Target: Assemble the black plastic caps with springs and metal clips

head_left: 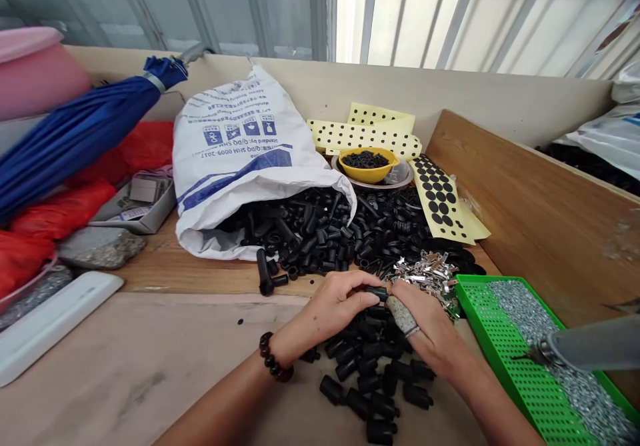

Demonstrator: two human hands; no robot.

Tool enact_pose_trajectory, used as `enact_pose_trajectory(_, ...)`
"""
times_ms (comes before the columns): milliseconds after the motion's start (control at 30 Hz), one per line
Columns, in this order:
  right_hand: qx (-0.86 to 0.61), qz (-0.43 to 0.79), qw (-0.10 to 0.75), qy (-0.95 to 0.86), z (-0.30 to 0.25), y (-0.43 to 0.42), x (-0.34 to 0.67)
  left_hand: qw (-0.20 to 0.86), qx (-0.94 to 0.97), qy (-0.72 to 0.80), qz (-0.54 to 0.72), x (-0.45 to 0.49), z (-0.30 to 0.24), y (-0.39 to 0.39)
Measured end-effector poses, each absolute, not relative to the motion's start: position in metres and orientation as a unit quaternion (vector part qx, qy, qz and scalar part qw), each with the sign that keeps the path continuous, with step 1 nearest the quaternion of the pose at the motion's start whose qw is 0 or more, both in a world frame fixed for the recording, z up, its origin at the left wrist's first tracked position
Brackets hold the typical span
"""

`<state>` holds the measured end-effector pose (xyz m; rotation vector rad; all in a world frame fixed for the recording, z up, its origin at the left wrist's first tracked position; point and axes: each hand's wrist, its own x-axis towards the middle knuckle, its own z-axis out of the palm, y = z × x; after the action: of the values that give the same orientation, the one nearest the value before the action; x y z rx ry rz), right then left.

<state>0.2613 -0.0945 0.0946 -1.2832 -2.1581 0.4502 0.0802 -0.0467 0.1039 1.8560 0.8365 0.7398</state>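
My left hand (345, 303) pinches a small black plastic cylinder (379, 293) between thumb and fingers. Against the other end of that part, my right hand (425, 323) is closed, its fingers curled. A speckled grey-beige piece (403, 316) lies along a right-hand digit; whether it is a wrap or a held object I cannot tell. Below both hands several similar black cylinders (370, 383), each with a narrower end, lie loose on the worktop (175, 366). Just beyond the right hand sits a heap of shiny metal clips (430, 276).
A white woven sack (240, 139) spills black plastic parts (320, 233). Behind them stand a yellow bowl (367, 166) and sticker sheets (443, 199). At right, a power screwdriver (590, 346) juts over a green tray (493, 319) of small metal pieces. A blue umbrella (95, 126) lies left.
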Motion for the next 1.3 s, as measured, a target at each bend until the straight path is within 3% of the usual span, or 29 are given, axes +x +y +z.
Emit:
enact_pose_trajectory(167,-0.470,0.235,0.304,-0.795,0.098,-0.098,0.262,0.444,0.780,0.318,0.305,0.079,0.102,-0.051)
enact_pose_trajectory(400,-0.500,0.451,0.376,-0.636,0.079,-0.098,0.259,0.247,0.866,0.246,0.359,0.078,0.095,-0.060)
enact_pose_trajectory(500,-0.516,0.533,0.393,-0.543,0.070,-0.099,0.253,0.208,0.872,0.228,0.379,0.078,0.094,-0.062)
enact_pose_trajectory(667,-0.475,0.383,0.411,-0.677,0.081,-0.105,0.252,0.280,0.843,0.277,0.368,0.079,0.098,-0.066)
enact_pose_trajectory(967,-0.400,0.125,0.342,-0.841,0.085,-0.101,0.261,0.559,0.704,0.333,0.284,0.078,0.101,-0.065)
enact_pose_trajectory(1300,-0.438,0.199,0.351,-0.804,0.093,-0.107,0.255,0.418,0.776,0.329,0.339,0.081,0.095,-0.073)
